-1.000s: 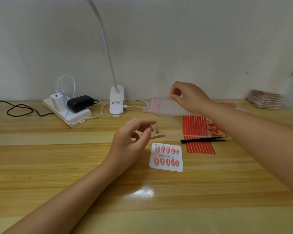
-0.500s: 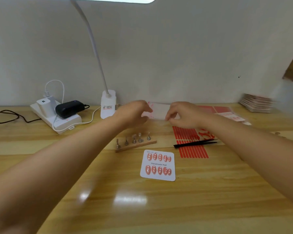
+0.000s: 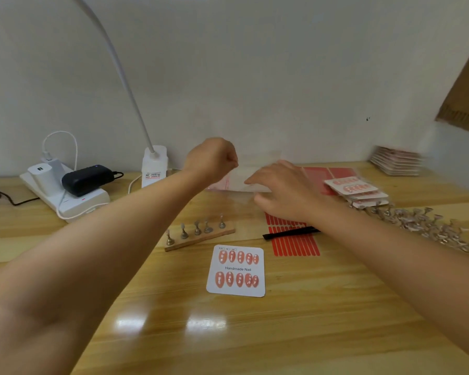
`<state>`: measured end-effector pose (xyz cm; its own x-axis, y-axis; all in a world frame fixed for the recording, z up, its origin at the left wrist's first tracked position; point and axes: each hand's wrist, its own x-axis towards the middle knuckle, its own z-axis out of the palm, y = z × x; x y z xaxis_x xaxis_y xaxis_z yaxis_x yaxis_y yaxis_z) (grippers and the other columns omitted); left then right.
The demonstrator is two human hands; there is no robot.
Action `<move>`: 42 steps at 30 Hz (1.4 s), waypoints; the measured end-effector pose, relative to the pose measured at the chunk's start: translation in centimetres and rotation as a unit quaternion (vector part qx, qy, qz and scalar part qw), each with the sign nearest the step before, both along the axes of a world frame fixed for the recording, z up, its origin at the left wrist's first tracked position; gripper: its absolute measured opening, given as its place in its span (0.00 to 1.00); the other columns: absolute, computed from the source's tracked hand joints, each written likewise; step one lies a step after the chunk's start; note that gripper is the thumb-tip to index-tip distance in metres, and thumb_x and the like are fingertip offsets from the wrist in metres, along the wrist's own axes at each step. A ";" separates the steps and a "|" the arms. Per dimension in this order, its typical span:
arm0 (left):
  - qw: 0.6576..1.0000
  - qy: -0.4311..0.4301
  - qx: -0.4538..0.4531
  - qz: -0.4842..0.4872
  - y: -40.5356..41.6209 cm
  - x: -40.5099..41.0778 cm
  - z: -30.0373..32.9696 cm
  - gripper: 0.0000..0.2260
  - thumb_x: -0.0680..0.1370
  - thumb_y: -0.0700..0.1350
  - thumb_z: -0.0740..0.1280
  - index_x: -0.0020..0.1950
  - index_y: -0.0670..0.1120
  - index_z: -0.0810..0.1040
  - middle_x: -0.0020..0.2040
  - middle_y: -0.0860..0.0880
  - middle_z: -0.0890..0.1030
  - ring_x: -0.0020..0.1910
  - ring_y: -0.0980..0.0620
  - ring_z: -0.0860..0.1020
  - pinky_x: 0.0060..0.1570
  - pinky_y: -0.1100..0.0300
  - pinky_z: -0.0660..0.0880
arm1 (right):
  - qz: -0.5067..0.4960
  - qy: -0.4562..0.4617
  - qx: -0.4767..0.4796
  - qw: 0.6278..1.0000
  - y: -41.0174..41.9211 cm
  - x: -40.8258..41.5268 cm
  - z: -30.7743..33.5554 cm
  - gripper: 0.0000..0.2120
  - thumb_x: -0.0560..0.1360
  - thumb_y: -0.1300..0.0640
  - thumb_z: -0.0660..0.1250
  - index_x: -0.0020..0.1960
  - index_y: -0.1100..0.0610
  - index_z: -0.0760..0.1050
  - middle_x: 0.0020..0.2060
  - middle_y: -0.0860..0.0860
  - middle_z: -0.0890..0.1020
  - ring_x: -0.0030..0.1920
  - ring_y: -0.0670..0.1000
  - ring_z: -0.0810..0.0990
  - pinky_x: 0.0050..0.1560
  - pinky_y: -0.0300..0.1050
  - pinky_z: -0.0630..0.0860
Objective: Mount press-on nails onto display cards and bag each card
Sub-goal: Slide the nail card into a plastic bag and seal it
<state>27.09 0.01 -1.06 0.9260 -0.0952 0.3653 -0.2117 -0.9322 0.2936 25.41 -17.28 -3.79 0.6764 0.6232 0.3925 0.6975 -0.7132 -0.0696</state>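
My left hand (image 3: 214, 161) pinches the edge of a clear bag (image 3: 244, 182) at the back of the desk (image 3: 282, 334); my right hand (image 3: 279, 190) rests flat on it, fingers loose. One filled card (image 3: 236, 270) lies nearer me — mounted, I judge, not yet bagged.

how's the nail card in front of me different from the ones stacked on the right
The near card lies alone and flat on the table, squarely facing the camera; the right stack is several cards overlapped and fanned at an angle. The near card's "Handmade Nail" print and two rows of five nails read clearly; the stack shows only its top card's nails, blurred. The near card sits close to the person, the stack farther back. Both are white cards bearing pinkish-orange nails.
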 end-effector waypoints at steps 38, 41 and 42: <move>0.957 -0.185 0.053 -0.217 4.0 -20.1 -2.1 0.13 0.71 0.45 0.72 0.54 0.44 0.81 0.49 0.49 0.83 0.49 0.52 0.82 0.59 0.43 0.71 | -0.021 0.677 0.366 0.638 1.1 -11.9 1.2 0.10 0.71 0.59 0.69 0.49 0.64 0.79 0.27 0.51 0.80 0.26 0.43 0.76 0.27 0.34 0.75; 0.970 -0.146 -0.002 -0.193 4.5 -20.5 -1.8 0.07 0.72 0.45 0.70 0.45 0.44 0.84 0.39 0.49 0.84 0.36 0.52 0.83 0.41 0.49 0.80 | -0.013 0.614 0.356 0.704 1.2 -12.1 1.1 0.12 0.75 0.54 0.65 0.53 0.61 0.78 0.30 0.50 0.82 0.28 0.44 0.78 0.28 0.34 0.75; 0.976 -0.124 -0.042 -0.174 4.6 -20.7 -1.7 0.06 0.72 0.45 0.71 0.44 0.44 0.84 0.38 0.50 0.84 0.35 0.52 0.82 0.36 0.51 0.80 | -0.014 0.543 0.316 0.778 0.9 -12.1 0.9 0.10 0.77 0.54 0.63 0.53 0.57 0.78 0.33 0.48 0.83 0.30 0.43 0.79 0.29 0.34 0.74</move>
<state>6.43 4.65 -2.80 0.7252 -0.3472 0.5946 -0.5849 -0.7663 0.2659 13.27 -16.33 -2.87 0.8328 0.5171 -0.1979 -0.0326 -0.3111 -0.9498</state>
